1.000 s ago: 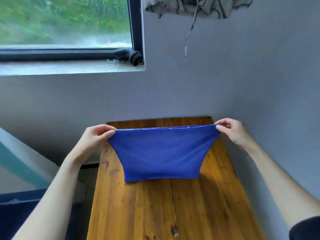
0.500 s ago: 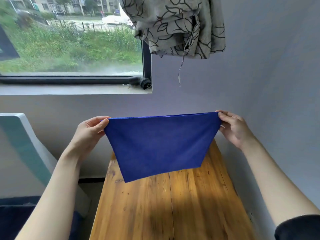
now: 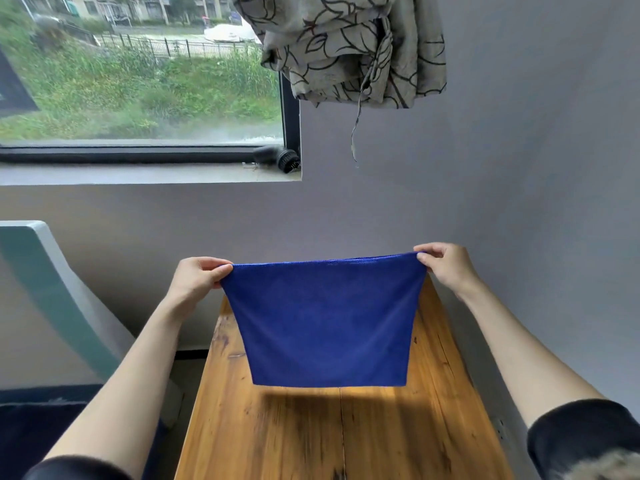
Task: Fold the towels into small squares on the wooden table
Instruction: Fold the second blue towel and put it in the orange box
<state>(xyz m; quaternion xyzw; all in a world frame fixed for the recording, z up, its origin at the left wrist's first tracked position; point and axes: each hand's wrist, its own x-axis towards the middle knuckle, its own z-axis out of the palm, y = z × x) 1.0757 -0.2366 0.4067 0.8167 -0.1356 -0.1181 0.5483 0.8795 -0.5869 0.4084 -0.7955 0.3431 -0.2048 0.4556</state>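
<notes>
— Above the far end of the long wooden plank table [image 3: 346,438], what have you got?

— One soft, deep-blue cloth towel [image 3: 325,323], hanging free in the air, its bottom edge clear of the wood with a shadow beneath it. I judge it light and limp: it sags between my grips and narrows toward the bottom, so it won't hold any shape by itself.

— And your fingers?

— My left hand [image 3: 197,282] pinches the top left corner between thumb and curled fingers; my right hand [image 3: 446,268] pinches the top right corner the same way. Corners seem the right hold, since anywhere else the cloth would bunch. It looks grippy, not slick, and nothing about it could break.

— Any bins or baskets for the finished squares?

— None that I can see. Around me there's only the grey wall, a patterned grey curtain [image 3: 353,50] bunched up overhead, and a small black brush-like object [image 3: 277,157] on the windowsill [image 3: 138,174]
</notes>
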